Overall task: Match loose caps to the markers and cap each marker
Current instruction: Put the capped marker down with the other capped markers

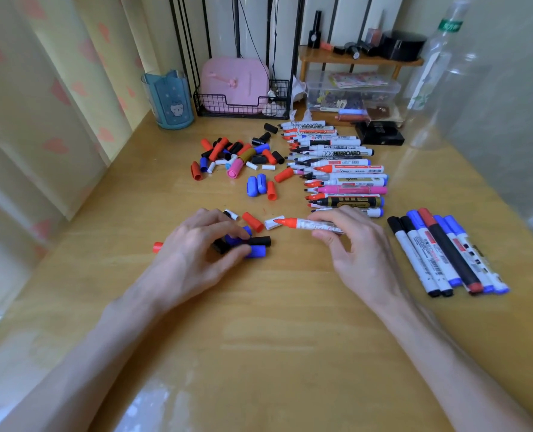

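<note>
The right grip (pixel 352 244) pinched the red marker (pixel 302 224), its long axis crosswise above the surface (pixel 259 338), bare tip pointing left; the red cap (pixel 252 222) lay just beyond that tip, nearer the left grip (pixel 196 247), whose fingers curled round a blue cap (pixel 232 240).

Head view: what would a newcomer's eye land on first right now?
The two hands at the centre draw the eye: the right hand holds a red-tipped white uncapped marker, the left hand covers a cluster of blue and black plastic caps. Behind them lie a pile of loose coloured caps and a long row of uncapped markers; capped markers sit far right.
</note>
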